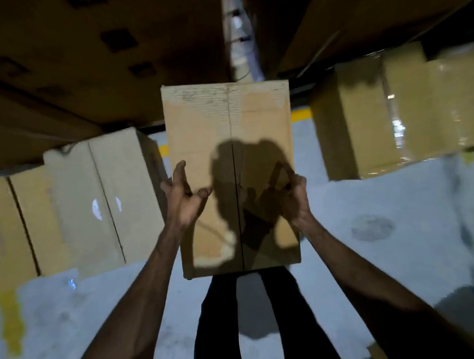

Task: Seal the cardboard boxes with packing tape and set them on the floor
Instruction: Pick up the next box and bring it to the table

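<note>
Central cardboard box (231,177) stands on the floor (370,227), directly before the person's legs (265,315). Left hand (183,198) at its left edge, right hand (294,195) at its right. Flanking boxes: left stack (75,207), right stack (397,110), farther back.

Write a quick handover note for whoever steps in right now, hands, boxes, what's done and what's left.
Left hand: open, fingers loosely curled at the left edge of the centre cardboard box.
Right hand: fingers curled at its right edge; grip unclear.
Box: in front of the legs, centre seam looks untaped.
Other boxes: left box and wrapped right box on the grey floor.
No tape roll in view.
Left: tape the seam, set it down.
</note>
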`<move>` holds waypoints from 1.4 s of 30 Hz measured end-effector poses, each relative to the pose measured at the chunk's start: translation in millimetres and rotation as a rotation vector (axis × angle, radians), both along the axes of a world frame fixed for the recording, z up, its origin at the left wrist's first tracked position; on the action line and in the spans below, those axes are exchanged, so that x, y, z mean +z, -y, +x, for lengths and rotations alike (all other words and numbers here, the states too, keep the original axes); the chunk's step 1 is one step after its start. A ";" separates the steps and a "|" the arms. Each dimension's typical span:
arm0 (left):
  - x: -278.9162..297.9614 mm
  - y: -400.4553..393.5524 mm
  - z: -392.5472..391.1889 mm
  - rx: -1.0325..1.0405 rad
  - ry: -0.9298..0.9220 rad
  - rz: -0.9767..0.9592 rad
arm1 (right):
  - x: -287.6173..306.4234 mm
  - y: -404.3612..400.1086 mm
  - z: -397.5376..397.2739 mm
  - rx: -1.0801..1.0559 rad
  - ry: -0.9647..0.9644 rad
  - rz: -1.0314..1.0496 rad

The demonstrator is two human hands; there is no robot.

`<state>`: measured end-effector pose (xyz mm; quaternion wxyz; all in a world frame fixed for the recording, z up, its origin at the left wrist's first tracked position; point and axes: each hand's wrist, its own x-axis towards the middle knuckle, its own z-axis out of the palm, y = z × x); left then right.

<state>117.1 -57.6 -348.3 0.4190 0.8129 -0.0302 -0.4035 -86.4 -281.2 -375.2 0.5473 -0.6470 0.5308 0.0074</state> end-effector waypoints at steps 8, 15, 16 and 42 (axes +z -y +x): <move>251.4 82.6 -91.2 -0.237 0.209 -0.159 | 268.0 17.4 -121.6 -0.097 -0.010 -0.269; 363.8 130.8 -169.4 -0.605 0.305 -0.475 | 405.7 -22.3 -253.8 -0.429 -0.035 -0.569; 378.7 136.0 -184.3 -0.660 0.316 -0.520 | 421.8 -31.5 -272.7 -0.487 -0.029 -0.605; 583.7 201.3 -810.6 -1.702 0.126 -1.114 | 616.7 -274.8 -789.5 -1.487 -0.510 -0.918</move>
